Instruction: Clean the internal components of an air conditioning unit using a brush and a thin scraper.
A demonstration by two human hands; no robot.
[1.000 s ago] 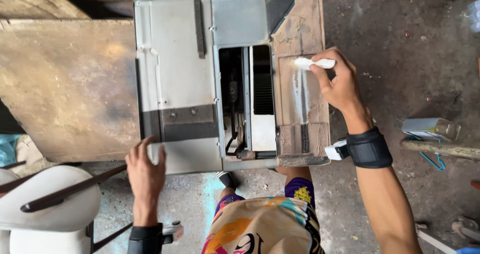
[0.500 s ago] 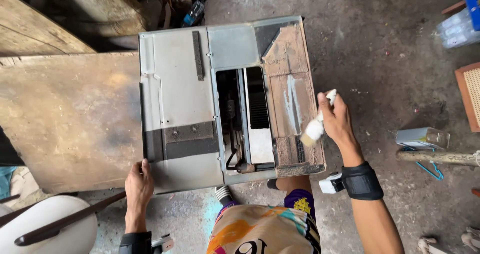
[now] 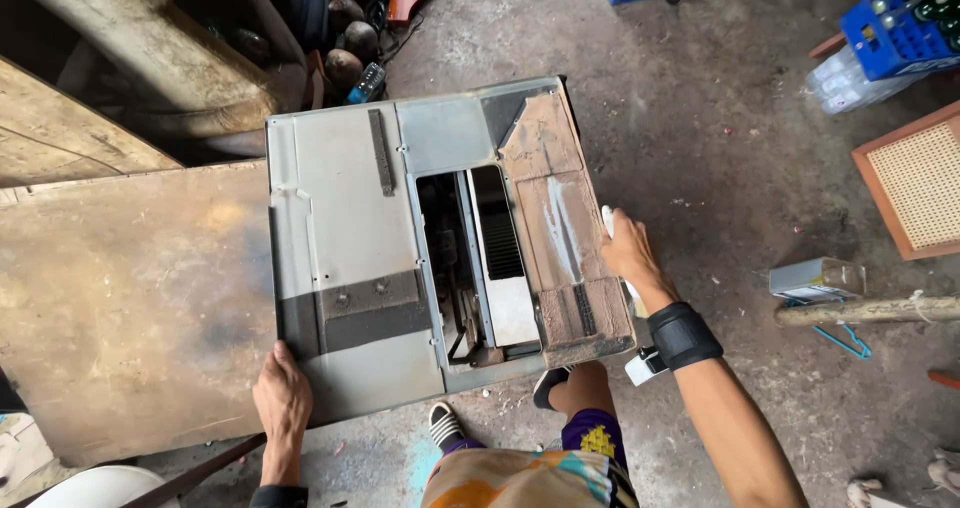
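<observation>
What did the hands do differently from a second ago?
The right hand, still gripping a white brush, slid off the rusty brown strip down to the right edge of the metal box. The left hand stayed on the box's near left corner. The box still lies flat.

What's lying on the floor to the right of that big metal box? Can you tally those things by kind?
Blue crates: 2
Cane-panelled wooden frame: 1
Small grey box: 1
Wooden stick: 1
Blue hanger: 1
Total: 6
</observation>
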